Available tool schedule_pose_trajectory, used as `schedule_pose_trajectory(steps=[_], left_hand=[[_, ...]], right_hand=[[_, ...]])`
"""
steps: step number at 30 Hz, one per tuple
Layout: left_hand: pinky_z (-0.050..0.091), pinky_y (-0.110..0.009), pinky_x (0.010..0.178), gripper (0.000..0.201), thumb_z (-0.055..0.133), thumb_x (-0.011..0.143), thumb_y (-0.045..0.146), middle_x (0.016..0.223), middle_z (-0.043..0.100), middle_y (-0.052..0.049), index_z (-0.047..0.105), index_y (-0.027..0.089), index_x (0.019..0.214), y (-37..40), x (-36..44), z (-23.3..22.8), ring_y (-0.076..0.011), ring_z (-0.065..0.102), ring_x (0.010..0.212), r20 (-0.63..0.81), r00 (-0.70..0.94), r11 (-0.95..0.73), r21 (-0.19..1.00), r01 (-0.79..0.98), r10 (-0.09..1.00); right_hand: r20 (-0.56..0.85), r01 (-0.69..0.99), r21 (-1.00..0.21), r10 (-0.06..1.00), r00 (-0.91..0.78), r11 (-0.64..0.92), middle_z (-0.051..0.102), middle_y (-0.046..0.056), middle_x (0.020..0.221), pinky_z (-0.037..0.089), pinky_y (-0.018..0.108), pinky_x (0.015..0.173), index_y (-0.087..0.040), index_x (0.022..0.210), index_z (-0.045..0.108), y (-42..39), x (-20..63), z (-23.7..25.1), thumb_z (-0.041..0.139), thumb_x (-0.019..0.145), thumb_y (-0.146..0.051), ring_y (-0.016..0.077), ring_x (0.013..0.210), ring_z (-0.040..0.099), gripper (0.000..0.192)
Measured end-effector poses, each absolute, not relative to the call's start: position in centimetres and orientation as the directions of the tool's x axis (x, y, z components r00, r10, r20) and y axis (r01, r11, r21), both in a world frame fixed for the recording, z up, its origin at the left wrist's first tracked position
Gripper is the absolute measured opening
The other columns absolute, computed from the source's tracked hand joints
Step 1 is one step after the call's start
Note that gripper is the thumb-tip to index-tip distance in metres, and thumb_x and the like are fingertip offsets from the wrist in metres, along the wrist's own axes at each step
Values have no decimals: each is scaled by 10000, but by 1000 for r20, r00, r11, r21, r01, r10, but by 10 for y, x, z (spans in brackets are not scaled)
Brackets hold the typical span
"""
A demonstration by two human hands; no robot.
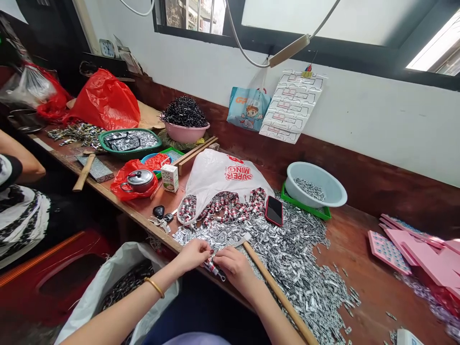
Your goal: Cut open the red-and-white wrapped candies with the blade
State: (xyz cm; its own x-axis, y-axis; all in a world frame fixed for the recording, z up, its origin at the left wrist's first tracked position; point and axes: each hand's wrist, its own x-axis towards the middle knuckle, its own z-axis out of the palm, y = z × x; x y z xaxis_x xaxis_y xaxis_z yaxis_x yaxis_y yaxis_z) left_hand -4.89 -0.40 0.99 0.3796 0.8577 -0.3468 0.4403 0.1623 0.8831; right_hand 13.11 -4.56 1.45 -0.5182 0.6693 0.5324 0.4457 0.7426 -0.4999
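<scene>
At the bench's front edge, my left hand [194, 254] is closed in a pinch at the upper end of a red-and-silver metal fitting [214, 270] with a small ring at its lower end. My right hand [233, 266] is closed beside it, its fingertips meeting the same fitting close to my left fingertips. The exact grip is partly hidden. A hammer [276, 290] with a wooden handle lies just right of my right hand. Flat silver metal pieces [294, 258] spread thickly around it. More red-and-silver fittings [226, 206] spill from a white plastic bag [230, 172].
A red-edged phone [274, 211] lies on the pieces. Behind stands a pale blue basin [316, 184] on a green tray [325, 213]. Keys [163, 218], a small carton [169, 178] and a lidded metal pot [140, 180] are leftward. A white sack [86, 297] stands below; another person's arm [21, 153] is at left.
</scene>
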Motion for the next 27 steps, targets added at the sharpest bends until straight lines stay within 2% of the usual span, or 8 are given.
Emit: schedule_pose_trajectory(steps=[6,10,14,18,21,23,25,27], left_hand=[[398,-227,458,132,504,610,307,500,448,51,492,178,584,-4,-48,10,-123,474,465,-346,382,151,877,456,857],[395,-223,460,175,517,632,345,506,458,46,479,183,579,-4,-48,13,-122,476,473,-346,388,141,872,468,854],[403,-223,478,216,540,636,389,535,483,42,527,173,633,-4,-50,15,-123,479,498,-338,428,109,873,475,838],[375,-226,489,186,529,638,354,539,512,34,549,169,653,-5,-51,14,-133,490,506,-317,409,65,850,523,856],[333,-229,516,136,522,633,300,548,529,30,564,171,643,-8,-51,14,-141,488,542,-277,371,15,819,574,886],[312,-231,530,121,516,633,280,555,530,31,571,173,638,-9,-50,16,-144,481,562,-253,355,-12,800,600,900],[305,-233,540,115,508,634,270,556,529,30,572,174,634,-10,-50,17,-149,482,574,-240,348,-29,786,618,906],[309,-234,546,117,501,636,267,563,540,25,573,175,633,-10,-49,18,-155,492,584,-234,347,-40,777,628,908]], right_hand=[[459,505,-410,651,-605,759,673,63,895,489,275,698,-165,960,646,-47,134,18,406,927,-75,165,805,546,259],[384,547,-405,679,-625,733,658,64,979,491,298,751,-169,996,633,-51,135,20,429,893,-29,178,871,529,269],[374,627,-377,732,-570,681,634,53,1063,476,351,846,-224,990,653,-55,135,23,477,825,12,205,1008,507,338],[391,751,-302,795,-464,587,550,88,1242,432,431,937,-234,1149,584,-71,156,26,469,789,0,243,1149,459,445],[360,897,-327,917,-172,297,562,134,1174,453,443,885,-189,1188,517,-93,191,20,494,843,-145,270,1070,520,348],[243,924,-361,969,-37,126,607,110,1034,494,388,772,-191,1140,518,-105,216,13,516,847,-235,254,908,590,297],[141,913,-399,990,-29,83,622,84,949,507,333,691,-193,1096,531,-113,232,11,467,868,-253,222,801,617,244],[136,894,-428,987,-82,133,629,85,938,513,314,685,-190,1121,540,-117,236,16,385,903,-242,212,797,630,273]])
